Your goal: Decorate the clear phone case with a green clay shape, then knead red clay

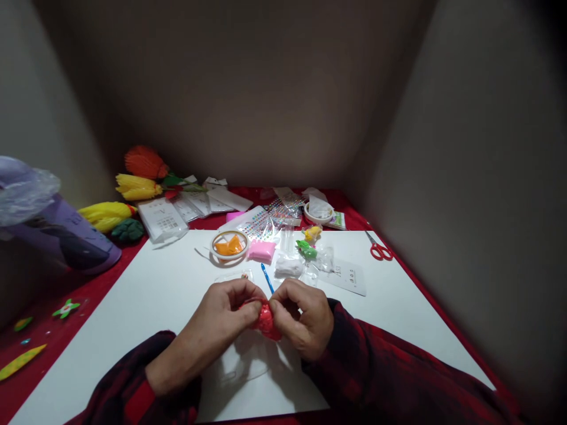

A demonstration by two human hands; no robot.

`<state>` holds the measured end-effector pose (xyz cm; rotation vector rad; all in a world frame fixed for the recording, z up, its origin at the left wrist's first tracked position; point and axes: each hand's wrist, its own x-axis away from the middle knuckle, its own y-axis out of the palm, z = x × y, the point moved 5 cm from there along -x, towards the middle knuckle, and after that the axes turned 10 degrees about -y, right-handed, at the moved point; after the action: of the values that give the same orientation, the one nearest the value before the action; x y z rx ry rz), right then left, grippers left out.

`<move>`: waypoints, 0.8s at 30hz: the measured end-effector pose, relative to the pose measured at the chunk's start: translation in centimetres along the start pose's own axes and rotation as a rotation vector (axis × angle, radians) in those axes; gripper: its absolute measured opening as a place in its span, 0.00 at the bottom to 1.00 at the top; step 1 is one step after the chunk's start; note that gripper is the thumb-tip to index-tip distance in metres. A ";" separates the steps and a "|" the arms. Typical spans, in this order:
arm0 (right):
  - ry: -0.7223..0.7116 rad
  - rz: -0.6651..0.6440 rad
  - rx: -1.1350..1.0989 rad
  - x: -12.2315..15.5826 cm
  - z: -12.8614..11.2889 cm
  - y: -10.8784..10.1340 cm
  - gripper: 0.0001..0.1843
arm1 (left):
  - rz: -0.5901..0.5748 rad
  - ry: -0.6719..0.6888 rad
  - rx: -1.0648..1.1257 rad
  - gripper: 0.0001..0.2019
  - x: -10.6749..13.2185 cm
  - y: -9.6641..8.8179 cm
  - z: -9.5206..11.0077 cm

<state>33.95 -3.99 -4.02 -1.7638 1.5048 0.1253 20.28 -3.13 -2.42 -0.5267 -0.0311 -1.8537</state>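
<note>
Between both hands is a small shiny red packet [267, 323], which looks like soft clay in clear plastic. My left hand [225, 310] pinches its upper left side between thumb and fingers. On the other side, my right hand [301, 313] grips the packet's top right edge with thumb and forefinger. Just beyond the fingers lies a blue pen-like tool [267, 278]. Behind it are a pink packet [262, 251], a white packet [287, 265] and an orange packet [229, 245] inside a ring of tape [213, 255]. Green [306, 249] and yellow packets [312, 233] lie further right.
A white board [411, 330] covers the red cloth. Red-handled scissors [380, 251] lie at the right. Sheets of stick-on gems [270, 218] and another tape roll [305, 211] are at the back. A purple cup [84, 236], artificial flowers [139, 186] and packaged cards [163, 221] stand left.
</note>
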 end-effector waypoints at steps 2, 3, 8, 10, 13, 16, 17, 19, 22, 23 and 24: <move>0.035 0.006 -0.020 0.0 0.2 0.0 0.08 | -0.015 -0.008 0.030 0.05 0.0 0.0 -0.1; 0.046 0.016 -0.027 0.0 0.2 0.0 0.08 | -0.016 -0.009 0.038 0.05 -0.1 0.0 -0.1; 0.025 0.039 -0.028 0.1 -0.1 0.1 0.09 | 0.023 -0.001 0.008 0.03 -0.2 -0.1 -0.2; -0.015 0.030 -0.023 0.0 -0.2 0.2 0.09 | 0.041 0.005 -0.021 0.03 -0.2 -0.1 -0.3; -0.059 0.023 -0.027 0.0 -0.3 0.2 0.08 | 0.056 -0.011 -0.045 0.04 -0.2 -0.2 -0.3; -0.013 0.026 -0.032 0.1 -0.1 0.2 0.08 | 0.048 -0.040 -0.002 0.04 -0.2 -0.2 -0.4; 0.007 0.026 -0.033 0.2 0.0 0.2 0.08 | 0.038 -0.043 0.022 0.05 -0.2 -0.2 -0.5; 0.032 0.027 -0.043 0.2 0.1 0.1 0.08 | 0.019 -0.039 0.063 0.05 -0.3 -0.2 -0.4; 0.055 0.031 -0.068 0.1 0.2 0.1 0.08 | -0.008 -0.029 0.099 0.05 -0.4 -0.2 -0.4; 0.060 0.031 -0.075 0.1 0.3 0.1 0.09 | -0.011 -0.030 0.104 0.05 -0.4 -0.2 -0.4; 0.061 0.029 -0.078 0.0 0.3 0.1 0.09 | -0.013 -0.029 0.105 0.05 -0.4 -0.3 -0.4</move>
<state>34.00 -3.84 -4.29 -1.8230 1.5889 0.1475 20.01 -2.79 -2.84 -0.4806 -0.1505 -1.8457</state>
